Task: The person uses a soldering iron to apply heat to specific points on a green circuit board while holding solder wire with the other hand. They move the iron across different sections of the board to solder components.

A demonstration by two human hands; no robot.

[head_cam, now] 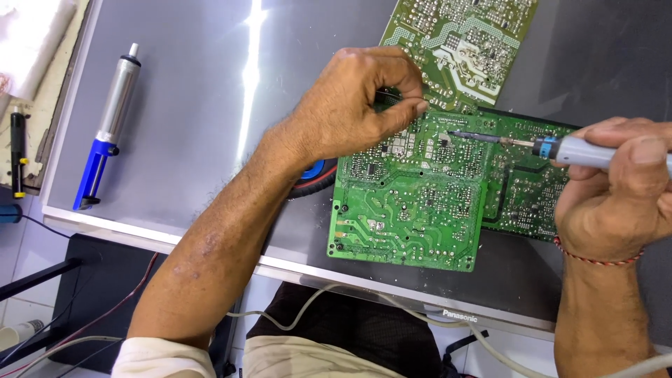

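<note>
Green circuit board point(409, 210) lying solder side up on a grey flat screen panel point(189, 105) laid across the table, directly beneath both hands. Right hand point(612, 189) closed around a grey and blue soldering iron point(588, 150), grip tight on the handle, tip reaching leftward from the grip and touching the board near its upper middle. Left hand point(357, 105) curled just left of that tip, fingertips pressed on the board's upper edge, grip narrow and pinched, holding a small dark part too hidden to identify. Second green circuit board point(465, 38) just above the left grip, partly tucked under the first. Blue and red round object point(315, 175) peeking out below the left wrist. Far left of both grips, well apart, a silver and blue desoldering pump point(105, 133) lying on the panel. White cable point(315, 311) trailing below the panel's near edge.
</note>
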